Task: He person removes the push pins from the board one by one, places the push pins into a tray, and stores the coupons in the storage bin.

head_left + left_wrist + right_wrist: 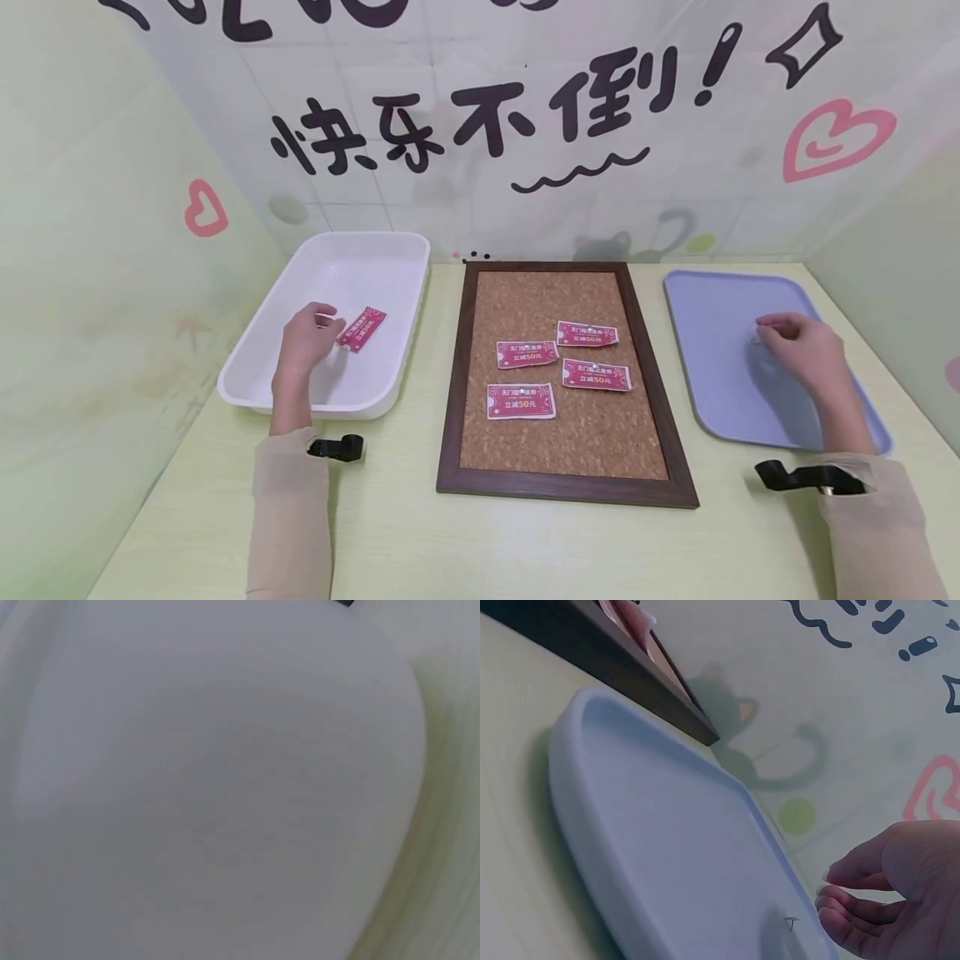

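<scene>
Over the white basin (375, 383), my left hand (306, 337) pinches a pink paper coupon (363, 330) at its near-left edge. The left wrist view shows only the basin's white inside and rim (424, 742). Above the blue tray (705, 367), my right hand (810, 346) has bent fingers, with thumb and fingertips close together. Nothing shows between them in the right wrist view. Beside those fingertips a small clear-headed thumbtack (791, 922) appears against the tray. Several similar coupons (521, 402) are fixed with tacks to the brown-framed cork board (555, 450) between the hands.
A pale wood-look table (390, 517) carries the basin at left, the board in the middle and the tray at right. A printed curtain (465, 200) with black lettering hangs behind. Pale side panels (75, 292) stand at left and right.
</scene>
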A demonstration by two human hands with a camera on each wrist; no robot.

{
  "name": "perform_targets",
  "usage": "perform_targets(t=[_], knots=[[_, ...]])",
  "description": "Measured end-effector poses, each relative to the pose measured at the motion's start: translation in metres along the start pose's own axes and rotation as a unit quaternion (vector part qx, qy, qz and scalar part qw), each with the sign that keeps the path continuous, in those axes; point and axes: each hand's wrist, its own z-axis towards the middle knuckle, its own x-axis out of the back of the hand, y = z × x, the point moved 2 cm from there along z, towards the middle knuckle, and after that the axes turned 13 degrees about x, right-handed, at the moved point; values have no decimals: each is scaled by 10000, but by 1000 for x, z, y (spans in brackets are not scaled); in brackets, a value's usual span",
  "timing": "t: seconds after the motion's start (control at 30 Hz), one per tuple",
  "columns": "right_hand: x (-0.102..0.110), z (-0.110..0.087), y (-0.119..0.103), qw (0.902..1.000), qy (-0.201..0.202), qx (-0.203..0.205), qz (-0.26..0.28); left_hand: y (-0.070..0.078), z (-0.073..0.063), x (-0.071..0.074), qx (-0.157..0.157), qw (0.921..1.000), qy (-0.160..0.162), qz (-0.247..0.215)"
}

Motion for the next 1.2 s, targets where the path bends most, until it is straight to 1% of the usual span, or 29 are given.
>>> perform_targets(t=[0.2,0.4,0.53,0.63,0.87,0.97,1.2], knots=[[-2,3,-17,9994,38,307,139,7,-4,-1,-401,9990,0,-174],[-9,6,-35,9973,117,698,189,24,-15,-2,-821,9949,-245,-539],[-15,6,-46,9951,179,920,327,37,-23,-4,-1109,9910,-347,-658],[-18,7,-55,9936,185,1039,399,46,-29,-7,-1333,9881,-394,-653],[-25,7,-81,9892,72,1362,530,63,-41,-16,-1713,9824,-439,-607],[-30,7,-94,9862,31,1548,588,70,-44,-23,-1902,9786,-550,-556],[-41,5,-124,9790,-97,1926,658,86,-55,-42,-2169,9710,-951,-317]])
